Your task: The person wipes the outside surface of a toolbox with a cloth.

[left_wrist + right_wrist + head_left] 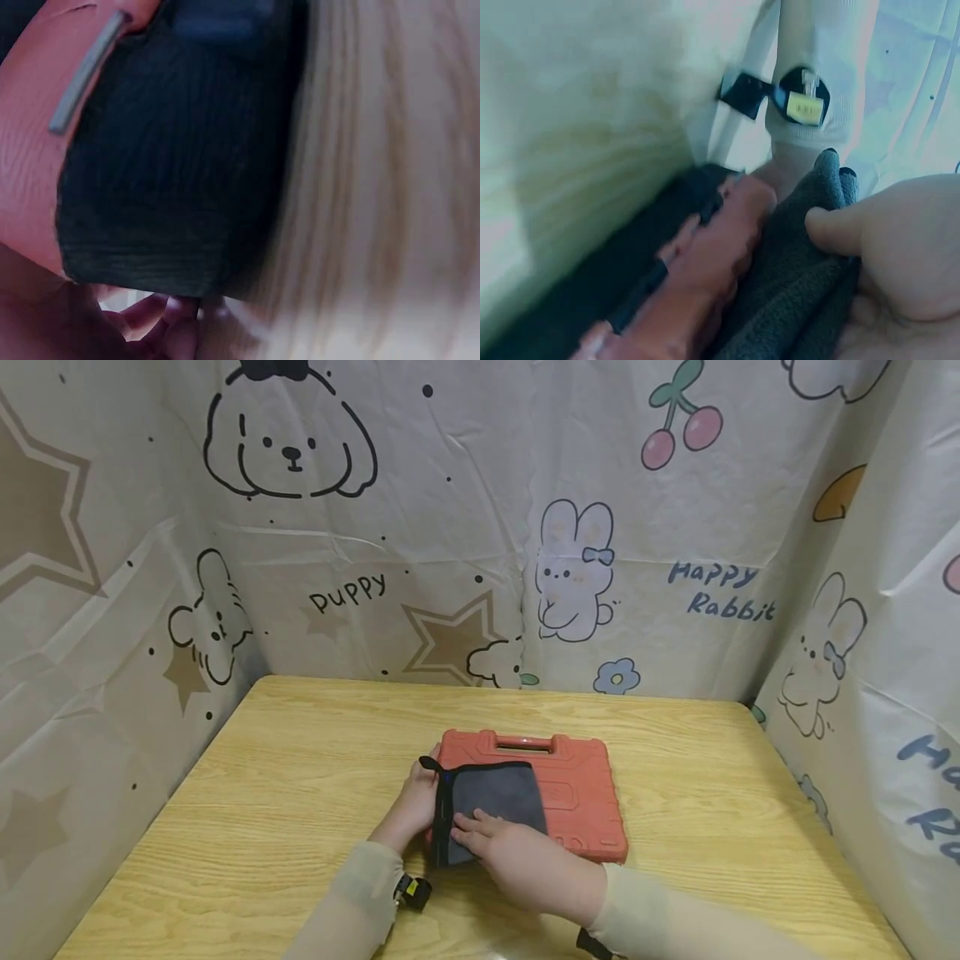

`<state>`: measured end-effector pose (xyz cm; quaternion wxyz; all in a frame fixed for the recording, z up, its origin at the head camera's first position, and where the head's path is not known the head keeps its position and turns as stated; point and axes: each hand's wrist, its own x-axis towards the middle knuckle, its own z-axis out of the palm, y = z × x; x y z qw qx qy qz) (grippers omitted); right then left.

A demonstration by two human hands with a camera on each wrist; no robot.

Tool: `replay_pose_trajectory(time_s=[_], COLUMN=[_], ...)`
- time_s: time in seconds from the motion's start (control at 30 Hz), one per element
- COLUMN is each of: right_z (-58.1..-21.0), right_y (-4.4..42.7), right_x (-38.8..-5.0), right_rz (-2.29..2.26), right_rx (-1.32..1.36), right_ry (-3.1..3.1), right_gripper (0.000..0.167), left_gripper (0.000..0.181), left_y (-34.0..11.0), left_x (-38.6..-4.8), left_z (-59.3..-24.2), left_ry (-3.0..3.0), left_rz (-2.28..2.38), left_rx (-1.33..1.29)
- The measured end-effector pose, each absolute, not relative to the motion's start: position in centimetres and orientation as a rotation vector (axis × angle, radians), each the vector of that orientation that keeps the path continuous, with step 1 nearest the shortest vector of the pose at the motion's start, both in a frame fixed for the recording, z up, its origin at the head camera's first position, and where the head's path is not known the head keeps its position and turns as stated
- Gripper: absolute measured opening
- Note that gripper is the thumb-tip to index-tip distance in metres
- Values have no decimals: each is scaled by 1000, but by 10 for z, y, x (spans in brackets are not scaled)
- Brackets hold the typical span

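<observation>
On the left of the counter (315,760), the left hand (411,802) is touching the left edge of a red case (585,793); its fingertips are partly hiding, so I cannot tell whether they are gripping. Next, a grey cloth (495,785) with black edging is covering the case's left part. The right hand (525,864) is resting on the cloth's near part, fingers extending leftward, slightly spread. The case's handle (525,742) is lying on the far side.
</observation>
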<state>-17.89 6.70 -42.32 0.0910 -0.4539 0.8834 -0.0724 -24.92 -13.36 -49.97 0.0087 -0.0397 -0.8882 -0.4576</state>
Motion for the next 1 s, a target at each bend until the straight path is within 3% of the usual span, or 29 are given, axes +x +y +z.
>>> replay_pose_trajectory(time_s=[0.5,1.0], right_z=[-431,-407], right_y=[83,96], right_x=[-159,-162], right_rz=[-247,-212], right_rx=[-1432,-1499], right_ry=[2603,2493], right_gripper=[50,48], left_gripper=[65,58], left_y=[-138,-132], left_x=[-257,-250], left_z=[-514,-498], left_ry=[-2847,-2858], left_rz=[-1514,-1470], left_rx=[-52,-40])
